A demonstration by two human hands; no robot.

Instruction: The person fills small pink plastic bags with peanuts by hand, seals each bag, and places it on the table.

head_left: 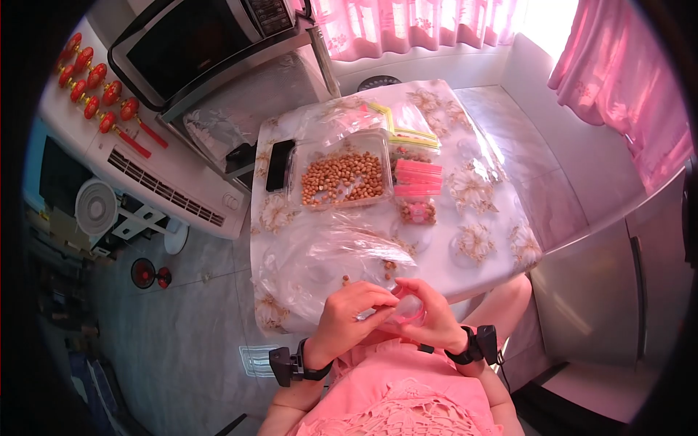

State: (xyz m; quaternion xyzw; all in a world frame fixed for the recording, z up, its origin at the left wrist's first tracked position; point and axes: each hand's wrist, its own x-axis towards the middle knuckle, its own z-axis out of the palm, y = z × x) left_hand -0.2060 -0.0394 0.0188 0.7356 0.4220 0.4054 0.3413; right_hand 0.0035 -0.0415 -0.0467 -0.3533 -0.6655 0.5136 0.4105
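Note:
My right hand is wrapped round a small clear cup-like container with a pink rim, close to the table's front edge. My left hand has its fingers pinched together at the container's left side; what they hold is too small to make out. Just beyond my hands lies a crumpled clear plastic bag with a few nuts by it. Farther back, a clear tray holds many brown nuts. Right of the tray are pink-lidded packs and a small filled pack.
The table has a clear cover with a floral print. A black phone lies left of the tray, and yellow-edged zip bags lie behind the packs. A microwave stands at the back left.

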